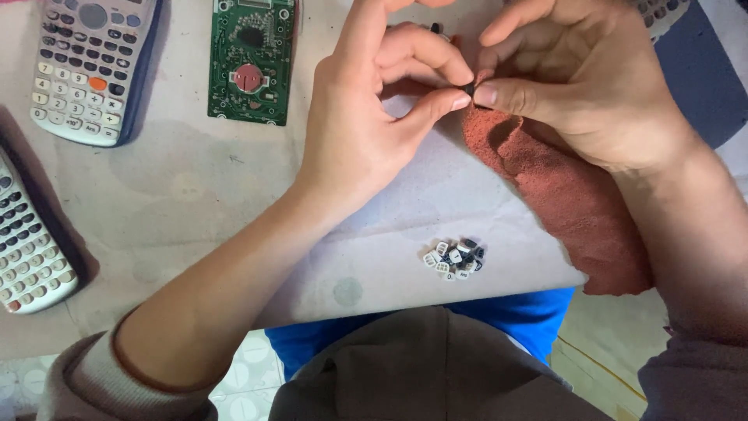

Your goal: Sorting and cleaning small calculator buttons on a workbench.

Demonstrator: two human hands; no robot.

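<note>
My left hand (374, 117) and my right hand (580, 82) meet above the table, fingertips pinched together on a tiny dark key cap (470, 89). A rust-red cloth (573, 195) hangs from under my right hand and lies across the table edge. A small heap of loose white and dark key caps (453, 259) sits on the grey table cover near the front edge, below my hands.
A green circuit board (251, 58) with a red round cell lies at the top. A grey calculator (92, 66) lies top left, another (27, 242) at the left edge. Part of a third device (662, 12) shows top right.
</note>
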